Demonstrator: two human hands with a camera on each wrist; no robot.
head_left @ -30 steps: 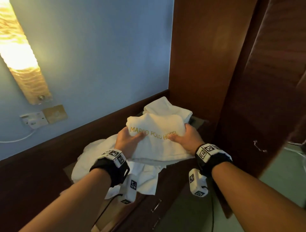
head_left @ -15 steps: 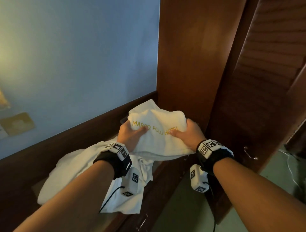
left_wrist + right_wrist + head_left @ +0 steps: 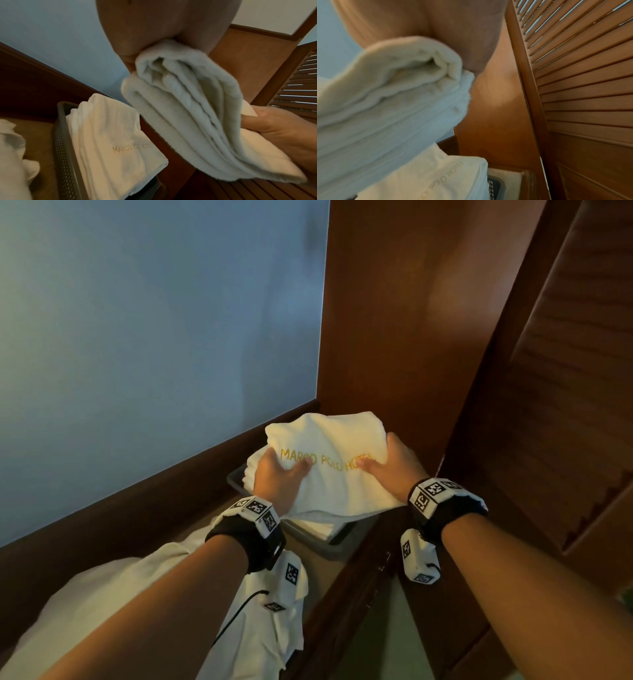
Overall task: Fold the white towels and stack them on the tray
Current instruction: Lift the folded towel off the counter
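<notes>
A folded white towel (image 3: 329,474) with gold lettering hangs just above the grey tray (image 3: 236,479) at the far right of the counter. My left hand (image 3: 281,474) grips its left edge, thumb on top. My right hand (image 3: 390,465) grips its right edge the same way. From the left wrist the held towel (image 3: 185,108) shows its layered folds, and a folded towel (image 3: 109,142) lies in the perforated tray (image 3: 61,148) below. From the right wrist the held towel (image 3: 388,101) fills the left, with the lower folded towel (image 3: 436,175) under it.
An unfolded white towel (image 3: 102,611) lies crumpled on the wooden counter (image 3: 342,587) at the left, under my left arm. A blue wall (image 3: 154,337) stands behind. A wooden panel (image 3: 394,320) and a louvred door (image 3: 565,405) close off the right side.
Both hands have carried the folded towel to the right and further back, over the tray and the towel lying in it. The view has swung right, away from the wall lamp.
</notes>
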